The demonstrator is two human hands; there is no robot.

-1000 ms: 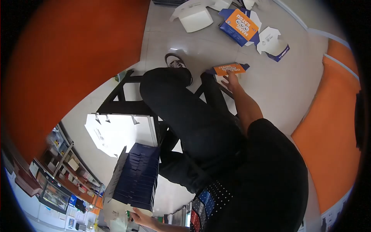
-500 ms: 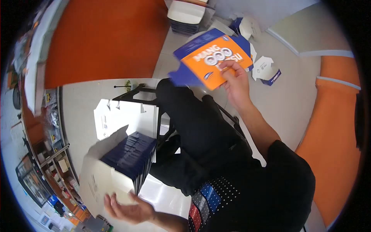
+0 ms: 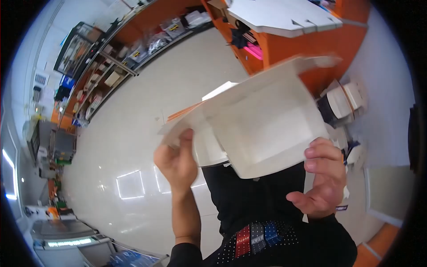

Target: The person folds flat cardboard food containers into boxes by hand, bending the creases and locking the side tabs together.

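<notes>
An unfolded paperboard carton (image 3: 271, 129), plain whitish inside with creased flaps, spreads out above my lap, slightly blurred. My left hand (image 3: 176, 162) grips its left flap, thumb on the near face and fingers curled behind. At the carton's lower right edge is my right hand (image 3: 322, 180), its fingertips by the rim and its thumb spread away. Orange edges of flat board (image 3: 183, 112) show behind the carton's upper left side. The carton's outer face is turned away from me.
A white-topped orange counter (image 3: 284, 18) stands ahead. Stacked cartons (image 3: 342, 102) sit against the wall at right, with loose cartons (image 3: 355, 153) on the floor nearby. Low shelves (image 3: 147, 44) hold bagged goods at far left. Glossy tile floor (image 3: 133, 133) lies to my left.
My view has swung round to the left. The orange and blue printed carton is out of my right hand, which is now beside the whitish carton. My left hand has closed on the flap.
</notes>
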